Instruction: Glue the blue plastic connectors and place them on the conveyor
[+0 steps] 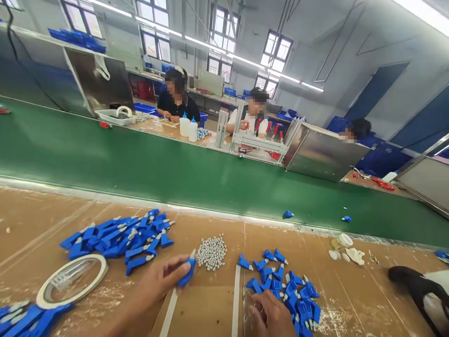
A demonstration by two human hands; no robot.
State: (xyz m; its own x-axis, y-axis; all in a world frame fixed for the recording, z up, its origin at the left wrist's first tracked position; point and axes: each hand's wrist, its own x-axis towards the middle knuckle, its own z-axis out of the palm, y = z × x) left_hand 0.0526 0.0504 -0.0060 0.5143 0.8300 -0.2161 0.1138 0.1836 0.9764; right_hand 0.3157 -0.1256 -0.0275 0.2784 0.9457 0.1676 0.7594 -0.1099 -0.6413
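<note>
My left hand (pixel 171 276) is closed on a blue plastic part (pixel 187 274) with a whitish tip, held upright over the table beside a heap of small grey-white pieces (pixel 212 252). At the near edge of the right-hand pile of blue parts (pixel 280 281) is my right hand (pixel 273 314). Its fingers are curled together, and what they hold, if anything, is hidden. A larger pile of similar blue parts (pixel 119 234) lies beyond my left forearm. More blue parts (pixel 31 320) with pale tips fill the lower left corner.
A roll of tape (pixel 101 276) lies on the brown tabletop (pixel 206 304), with a clear plastic piece inside its ring. Beyond runs a green conveyor belt (pixel 157 173) carrying a few blue parts (pixel 288 214). Several people sit across it, near white bottles (pixel 184 126) and a metal fixture (pixel 259 142).
</note>
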